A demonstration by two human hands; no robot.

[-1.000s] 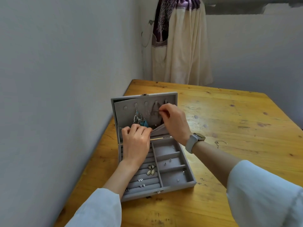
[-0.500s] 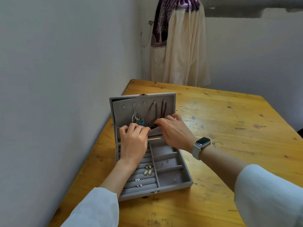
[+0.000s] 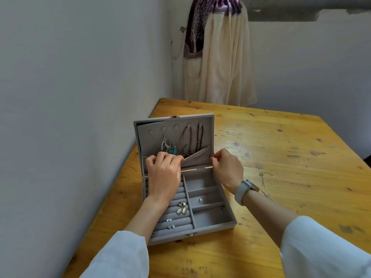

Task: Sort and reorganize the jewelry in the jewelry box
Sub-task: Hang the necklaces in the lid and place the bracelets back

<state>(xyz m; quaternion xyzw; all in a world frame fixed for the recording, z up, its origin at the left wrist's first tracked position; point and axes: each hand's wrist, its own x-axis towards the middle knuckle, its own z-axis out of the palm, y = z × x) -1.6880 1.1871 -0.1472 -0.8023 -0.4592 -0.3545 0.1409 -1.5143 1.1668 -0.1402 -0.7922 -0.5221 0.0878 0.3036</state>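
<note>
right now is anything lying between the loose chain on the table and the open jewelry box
Yes: the right hand and its watch lie between the chain and the jewelry box; otherwise only bare table.

head view | worn on the person's head | looks forward and down, close above the jewelry box [image 3: 212, 219] | table [image 3: 281, 149] stretches beyond it
</note>
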